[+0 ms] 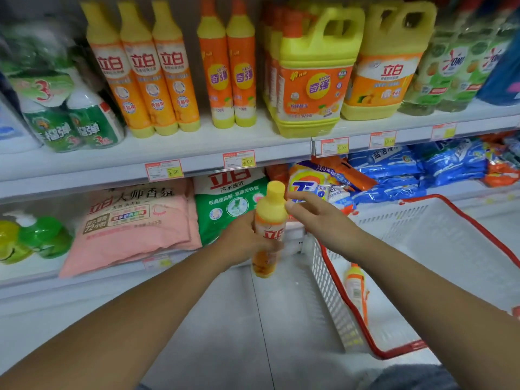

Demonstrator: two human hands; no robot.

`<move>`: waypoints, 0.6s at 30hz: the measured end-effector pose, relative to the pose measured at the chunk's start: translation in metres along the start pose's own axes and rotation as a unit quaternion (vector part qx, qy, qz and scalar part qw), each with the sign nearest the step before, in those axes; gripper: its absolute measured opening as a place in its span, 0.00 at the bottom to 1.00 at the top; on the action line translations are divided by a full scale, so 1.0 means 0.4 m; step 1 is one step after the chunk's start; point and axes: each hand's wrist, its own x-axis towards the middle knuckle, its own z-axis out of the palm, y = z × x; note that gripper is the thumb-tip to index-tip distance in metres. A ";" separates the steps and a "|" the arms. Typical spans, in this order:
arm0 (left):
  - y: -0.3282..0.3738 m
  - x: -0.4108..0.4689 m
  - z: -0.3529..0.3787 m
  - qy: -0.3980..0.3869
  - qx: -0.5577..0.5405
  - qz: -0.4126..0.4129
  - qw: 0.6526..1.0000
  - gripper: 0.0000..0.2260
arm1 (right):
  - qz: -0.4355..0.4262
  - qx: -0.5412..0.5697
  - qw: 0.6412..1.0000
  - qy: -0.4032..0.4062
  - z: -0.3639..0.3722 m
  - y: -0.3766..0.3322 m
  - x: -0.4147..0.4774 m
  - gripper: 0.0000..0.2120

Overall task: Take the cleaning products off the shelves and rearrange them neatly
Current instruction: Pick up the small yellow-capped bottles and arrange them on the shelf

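My left hand (247, 237) grips an upright yellow-and-orange dish-soap bottle (269, 229) around its middle, in front of the lower shelf. My right hand (318, 218) hovers just right of the bottle's neck, fingers loosely extended, its fingertips near the yellow cap; whether they touch it I cannot tell. On the upper shelf (197, 147) stand three matching tall bottles (146, 68) and two orange bottles (228, 66). A similar bottle (356, 285) lies inside the white basket (422, 232) with a red rim at the right.
Two yellow handled jugs (318, 71) and clear green bottles (455, 66) fill the upper shelf's right side; green refill packs (70, 119) sit at its left. The lower shelf holds a pink bag (135, 226), a green-white bag (228, 204) and blue bags (416, 170). Below is pale tiled floor (225, 333).
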 end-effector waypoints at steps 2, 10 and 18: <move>-0.077 0.027 0.031 0.018 0.014 -0.037 0.999 0.26 | 0.035 -0.107 0.993 0.024 0.024 0.118 0.018 0.21; -0.324 0.125 0.182 0.059 0.012 -0.132 0.989 0.23 | 0.090 -0.251 0.963 0.037 0.105 0.449 -0.046 0.30; -0.462 0.181 0.256 0.086 0.024 -0.166 0.982 0.19 | 0.099 -0.220 0.966 0.094 0.114 0.483 -0.031 0.26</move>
